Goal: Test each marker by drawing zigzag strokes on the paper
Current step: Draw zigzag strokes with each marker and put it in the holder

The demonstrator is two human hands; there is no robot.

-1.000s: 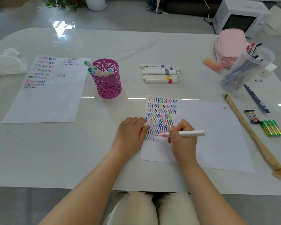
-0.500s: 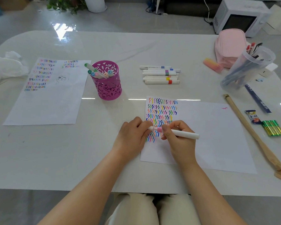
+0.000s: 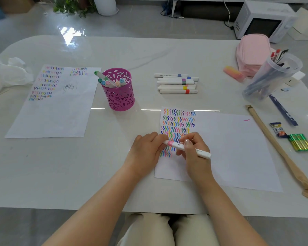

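Clutter rings the paper (image 3: 238, 148) at the near middle of the surface (image 3: 149, 54): a magenta cut-out cup (image 3: 120, 98) stands off its far-left corner, a row of white markers (image 3: 174, 85) lies just beyond its far edge, and a tilted clear cup (image 3: 267, 80) of pens leans beside a pink pouch (image 3: 252, 52) at the far right. A long tan-wrapped stick (image 3: 277, 150) runs along the paper's right side, with a green battery pack (image 3: 300, 144) beyond it. A second sheet (image 3: 57, 112) lies well to the left. Over the paper's block of zigzag strokes both hands hold one marker (image 3: 201, 153): the left hand (image 3: 146, 151) has its fingers pinching the pink-banded end, the right hand (image 3: 194, 155) has its fingers curled round the barrel, and together they hide part of the lower rows. Counted: two sheets, two cups, six capped ends in the magenta cup, about six markers in the row, one in hand.
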